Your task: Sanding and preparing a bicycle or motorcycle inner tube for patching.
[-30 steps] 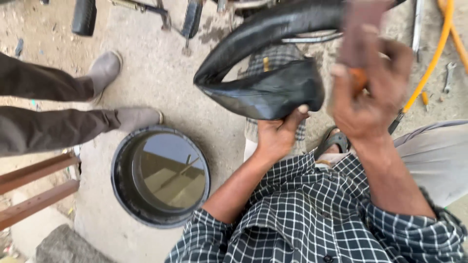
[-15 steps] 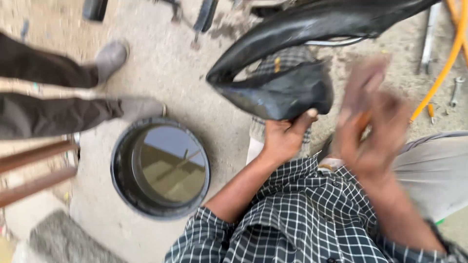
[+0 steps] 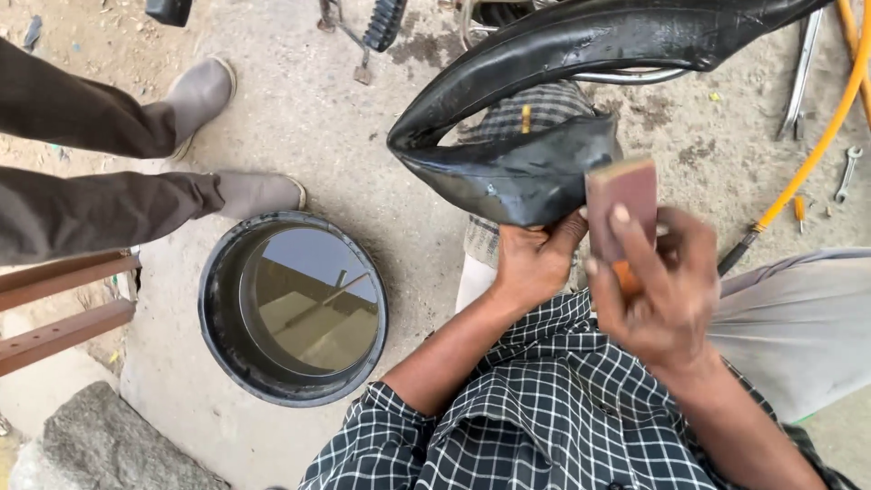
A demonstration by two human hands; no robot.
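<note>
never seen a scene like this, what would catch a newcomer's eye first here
First the black rubber inner tube looping across the top centre, a fold of it pinched in the left hand. Just right of it, the right hand holds up a reddish-brown sanding block close to the tube. At lower left a round black basin of water sits on the concrete, beside another person's shoes.

Daylight, soft and even; no hard shadows on the pale concrete ground point(image 3: 363, 145). Round black basin of water point(image 3: 292, 308) mirrors bright sky w/ mild glare. Frame sharp overall; right hand point(image 3: 653, 290) slightly soft. Slight wide-angle stretch at edges.
</note>
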